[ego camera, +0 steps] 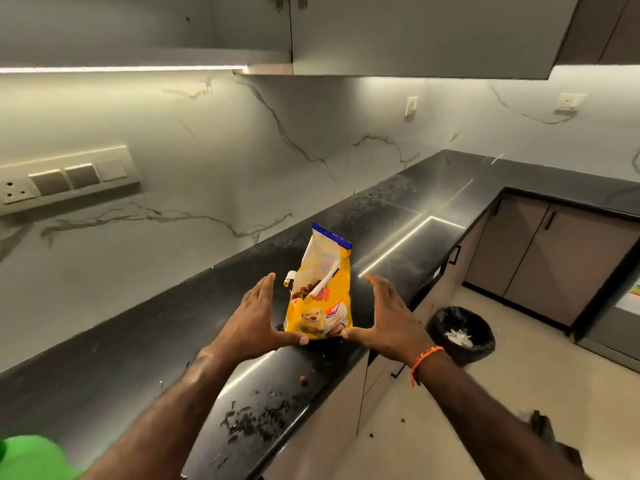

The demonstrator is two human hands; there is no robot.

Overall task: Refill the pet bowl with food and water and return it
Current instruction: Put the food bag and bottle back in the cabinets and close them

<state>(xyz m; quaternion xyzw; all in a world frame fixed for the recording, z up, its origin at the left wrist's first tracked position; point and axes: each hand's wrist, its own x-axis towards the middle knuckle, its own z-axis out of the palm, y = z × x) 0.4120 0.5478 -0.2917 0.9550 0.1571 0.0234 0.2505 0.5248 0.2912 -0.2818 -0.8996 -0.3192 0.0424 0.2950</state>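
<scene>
Close to you, dark crumbs [256, 422] lie spilled on the shiny black stone tabletop [104, 358], and one small brown food pellet [304, 379] sits near its edge.

A bit farther out are your two hands. Your left hand [254, 323] is flat and wide, with the fingers [261, 289] straight and held together and the thumb stuck out. Your right hand [388, 320] looks the same, with an orange thread band [420, 362] on the wrist. Neither hand holds anything. The thumbs sit just beside the bottom of the bag; you cannot tell if they touch it.

Between your hands stands the yellow plastic pet food bag with a dog picture [320, 289]. It stands up on the tabletop, leaning a little, with its top torn open. Brown pellets show inside.

The bag looks soft, crinkly and light, so it may fold or tip. Hold it by both sides low down, and keep the open top up so no food falls out.

Past the tabletop, a black bin [460, 336] stands on the floor. No pet bowl is in sight.
</scene>
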